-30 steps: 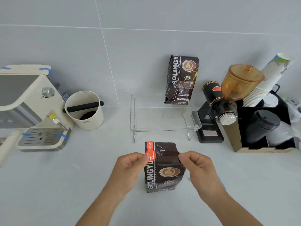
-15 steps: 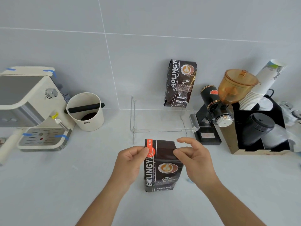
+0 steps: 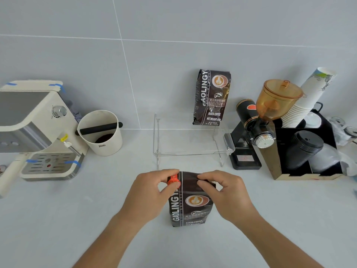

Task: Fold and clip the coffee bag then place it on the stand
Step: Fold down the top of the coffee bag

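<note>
A dark coffee bag [image 3: 190, 207] with white lettering and an orange label stands upright on the grey counter in front of me. My left hand [image 3: 148, 192] pinches its top left corner at the orange label. My right hand [image 3: 226, 192] pinches the top right corner, and the top edge is bent over toward me. Behind the bag stands a clear acrylic stand [image 3: 193, 149]. A second, sealed coffee bag [image 3: 211, 97] rests on the stand's back right, leaning on the wall. No clip is visible.
A cream espresso machine [image 3: 36, 128] sits at the left with a white knock box [image 3: 100, 132] beside it. A black grinder with an amber hopper [image 3: 262, 120] stands right of the stand. A box with black lids and stacked paper cups [image 3: 307, 147] fills the far right.
My right hand has closed on the bag's top right corner, and both hands have pressed the top edge down and toward me. The camera view has shifted slightly.
</note>
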